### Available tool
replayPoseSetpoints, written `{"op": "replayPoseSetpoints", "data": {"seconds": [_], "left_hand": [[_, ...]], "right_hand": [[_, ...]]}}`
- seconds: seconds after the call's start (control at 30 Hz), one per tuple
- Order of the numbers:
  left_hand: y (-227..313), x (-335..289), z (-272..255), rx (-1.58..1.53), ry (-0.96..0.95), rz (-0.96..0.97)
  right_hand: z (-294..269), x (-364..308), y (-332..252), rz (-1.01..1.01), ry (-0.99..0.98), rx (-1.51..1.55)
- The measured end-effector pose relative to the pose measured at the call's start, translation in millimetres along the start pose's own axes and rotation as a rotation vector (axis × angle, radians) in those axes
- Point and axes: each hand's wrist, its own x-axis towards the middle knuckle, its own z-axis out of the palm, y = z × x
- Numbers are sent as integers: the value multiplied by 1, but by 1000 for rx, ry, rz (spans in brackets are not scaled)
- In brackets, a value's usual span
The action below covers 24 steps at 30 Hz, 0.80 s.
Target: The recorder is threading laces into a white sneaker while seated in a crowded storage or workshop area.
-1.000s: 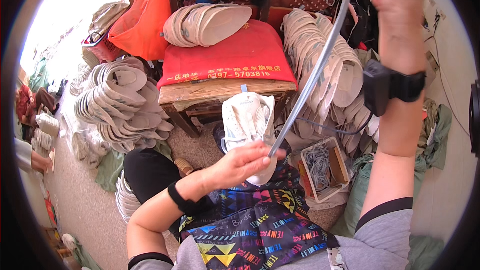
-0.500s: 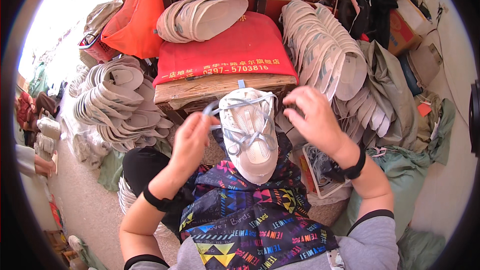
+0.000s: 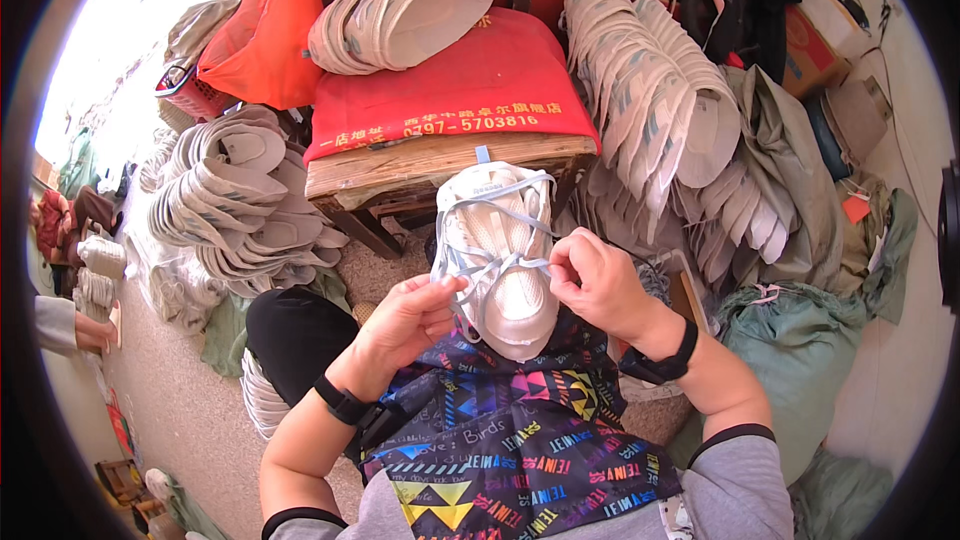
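Observation:
A white mesh shoe upper rests toe toward me over my lap, its heel end close to the wooden bench. Across its front lie grey-blue shoelaces, crossed and partly looped. On the left side of the upper, my left hand pinches a lace between thumb and fingers. At the right side, my right hand is closed on the lace there, its fingertips pressed together. A light blue pull tab sticks up from the far end of the upper.
Ahead stands a wooden bench covered with red cloth, bearing stacked uppers. More stacks of uppers lie at left and right. A green sack sits at right. A person's foot shows at far left.
Both hands have come down and inward from beside the upper's far end to the lace crossing. My right hand, spread earlier, is now closed on a lace.

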Motion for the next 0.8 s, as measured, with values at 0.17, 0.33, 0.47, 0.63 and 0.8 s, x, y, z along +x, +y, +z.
{"op": "replayPoseSetpoints", "data": {"seconds": [0.17, 0.33, 0.47, 0.63, 0.8], "left_hand": [[-5, -5, -1, -557, -374, -94], [8, -7, -9, -444, -246, -51], [24, -11, -26, -359, -86, -98], [81, -13, 22, -206, -147, 20], [164, -24, 106, -44, -450, 286]], "right_hand": [[3, -2, 23, -238, 179, -503], [1, -13, 23, -214, 176, -418], [-7, -20, 1, -323, 189, -326], [4, -30, -25, -498, -35, -222], [12, -27, -26, -439, -91, -201]]}}
